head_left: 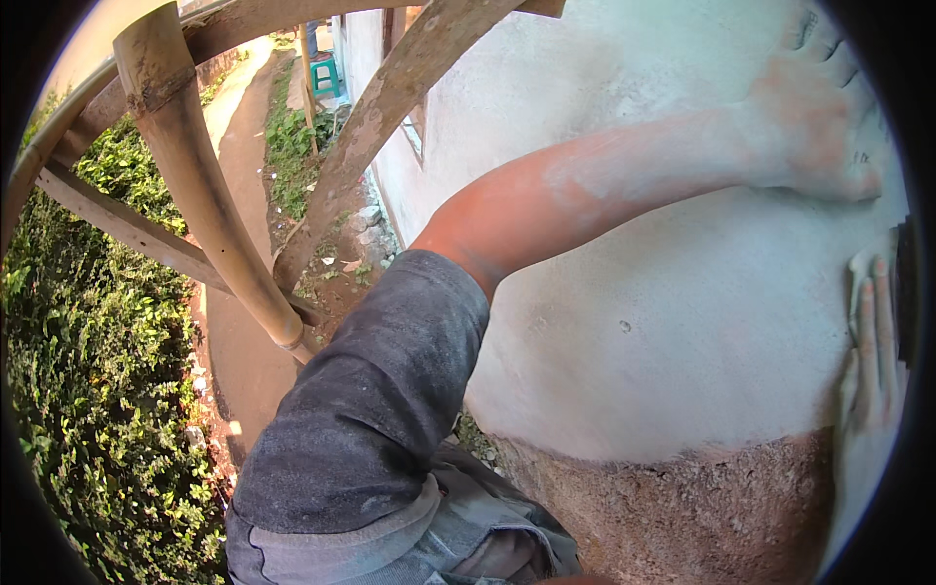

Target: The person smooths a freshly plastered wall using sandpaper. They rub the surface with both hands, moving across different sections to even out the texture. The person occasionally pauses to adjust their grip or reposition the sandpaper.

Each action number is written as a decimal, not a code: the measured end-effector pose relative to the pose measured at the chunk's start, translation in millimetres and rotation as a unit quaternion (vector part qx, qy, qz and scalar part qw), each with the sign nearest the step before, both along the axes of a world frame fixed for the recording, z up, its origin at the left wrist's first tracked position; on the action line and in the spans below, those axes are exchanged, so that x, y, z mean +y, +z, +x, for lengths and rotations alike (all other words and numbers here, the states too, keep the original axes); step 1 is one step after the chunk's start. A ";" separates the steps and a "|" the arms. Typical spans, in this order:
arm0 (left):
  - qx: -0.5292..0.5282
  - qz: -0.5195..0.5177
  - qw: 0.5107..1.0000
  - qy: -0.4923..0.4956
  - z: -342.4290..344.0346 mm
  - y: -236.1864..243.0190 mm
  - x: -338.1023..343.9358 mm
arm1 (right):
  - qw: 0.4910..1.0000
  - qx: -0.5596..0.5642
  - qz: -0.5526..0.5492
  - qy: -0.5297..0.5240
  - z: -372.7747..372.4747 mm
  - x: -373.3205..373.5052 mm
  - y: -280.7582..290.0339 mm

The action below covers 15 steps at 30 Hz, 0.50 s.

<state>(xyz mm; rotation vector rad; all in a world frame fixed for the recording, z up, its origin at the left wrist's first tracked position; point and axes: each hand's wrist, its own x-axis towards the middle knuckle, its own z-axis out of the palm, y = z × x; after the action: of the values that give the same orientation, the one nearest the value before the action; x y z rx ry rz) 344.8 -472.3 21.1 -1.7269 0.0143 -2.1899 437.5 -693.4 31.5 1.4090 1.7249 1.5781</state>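
My left arm reaches across a pale plastered wall to my left hand at upper right, pressed on the wall with dusty fingers apart and slightly bent, thumb lower. My right hand is at the far right rim, below my left, its long dusty fingers stretched upward against a pale surface, partly cut off by the picture's edge. Neither hand visibly holds anything. Below the smooth plaster runs a band of rough brown wall.
Bamboo poles and wooden boards cross the upper left. Below them lie a dirt path and dense green plants. A teal plastic stool stands farther along the wall, beside part of a person's leg.
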 end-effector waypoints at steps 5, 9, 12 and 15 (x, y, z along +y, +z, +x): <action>0.222 -0.026 0.969 0.108 -46.9 -116.6 -3.3 | 0.969 0.134 -0.183 0.098 -0.3 -1.6 -61.5; 0.127 -0.044 0.989 0.055 -50.8 -42.8 10.5 | 0.985 0.128 0.093 0.076 6.7 -4.4 50.8; 0.035 -0.113 0.986 0.120 -44.9 -18.9 4.8 | 0.976 0.127 0.163 0.071 35.9 4.7 56.5; 0.099 -0.094 0.988 0.077 -44.3 -69.7 14.1 | 0.991 0.027 0.058 0.118 3.1 14.5 -3.5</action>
<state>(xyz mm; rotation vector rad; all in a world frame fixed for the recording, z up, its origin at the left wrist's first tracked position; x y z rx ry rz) 300.6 -458.2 -48.5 -1.9695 -0.2745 -1.9566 440.6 -678.9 28.0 1.3521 1.9183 1.8068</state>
